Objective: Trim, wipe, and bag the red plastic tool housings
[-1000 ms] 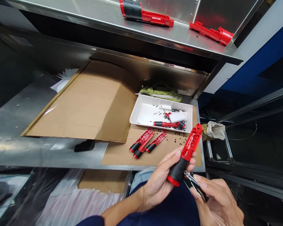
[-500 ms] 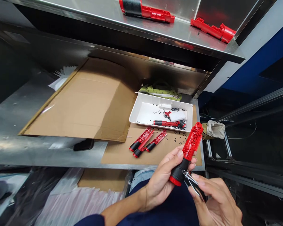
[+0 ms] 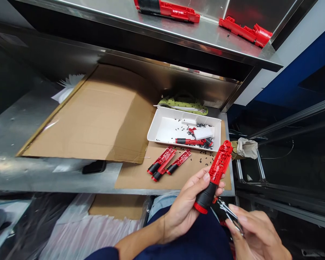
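My left hand [image 3: 178, 213] is closed around a red and black plastic housing [image 3: 214, 173]. The red open-frame end points up and away, and the black sleeve with its red rim points down toward me. In my right hand [image 3: 260, 231] is a pair of silver metal tweezers [image 3: 230, 213], pinched between thumb and fingers. Their tips are just right of the black sleeve, apart from it. A small red bit shows near the tips; I cannot tell what it belongs to.
Several similar housings [image 3: 162, 162] lie on a cardboard sheet [image 3: 135, 177]. Behind them, a white tray [image 3: 162, 139] holds small black pieces, housings and a white block. A large cardboard box [image 3: 94, 115] stands left. Two larger red parts [image 3: 178, 12] rest on the metal shelf [image 3: 211, 38].
My right hand has drawn the tweezers away from the black sleeve, down and to the right. The left hand and the housing stay nearly where they were. The view has shifted slightly.
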{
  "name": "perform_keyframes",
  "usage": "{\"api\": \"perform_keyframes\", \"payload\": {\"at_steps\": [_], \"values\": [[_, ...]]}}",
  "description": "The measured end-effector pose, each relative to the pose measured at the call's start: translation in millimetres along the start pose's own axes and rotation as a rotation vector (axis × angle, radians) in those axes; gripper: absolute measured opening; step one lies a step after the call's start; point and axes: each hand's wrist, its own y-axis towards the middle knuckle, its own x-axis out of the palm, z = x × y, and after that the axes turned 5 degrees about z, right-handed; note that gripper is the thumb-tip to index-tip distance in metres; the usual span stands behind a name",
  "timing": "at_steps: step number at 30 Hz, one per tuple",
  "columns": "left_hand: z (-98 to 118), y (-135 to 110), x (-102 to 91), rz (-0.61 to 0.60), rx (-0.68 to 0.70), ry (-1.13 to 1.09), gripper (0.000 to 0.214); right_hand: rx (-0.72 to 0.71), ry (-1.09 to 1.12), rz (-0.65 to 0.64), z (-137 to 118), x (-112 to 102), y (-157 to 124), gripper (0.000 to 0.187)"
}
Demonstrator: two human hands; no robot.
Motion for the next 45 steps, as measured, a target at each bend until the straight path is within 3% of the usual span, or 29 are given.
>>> {"api": "perform_keyframes", "payload": {"at_steps": [10,17,21,27,33,45], "values": [[2,1,2.2,-0.015,0.015,0.038,0.045,-0.022,0.007,-0.120,0,6,1,0.028],[3,1,4.1,0.003,0.023,0.053,0.047,-0.063,0.034,-0.116,5,10,2,0.029],[0,4,2.2,-0.008,0.007,0.038,0.043,-0.061,0.006,-0.092,6,2,-3,0.026],[-2,8,-2.1,-0.014,-0.023,-0.039,0.036,0.079,0.012,-0.037,1,-4,-2,0.032],[0,7,-2.1,-0.024,-0.011,-0.058,0.035,0.034,0.054,-0.057,1,13,5,0.030],[0,5,0.3,-0.019,-0.014,-0.022,0.032,-0.043,0.067,-0.134,7,8,1,0.035]]}}
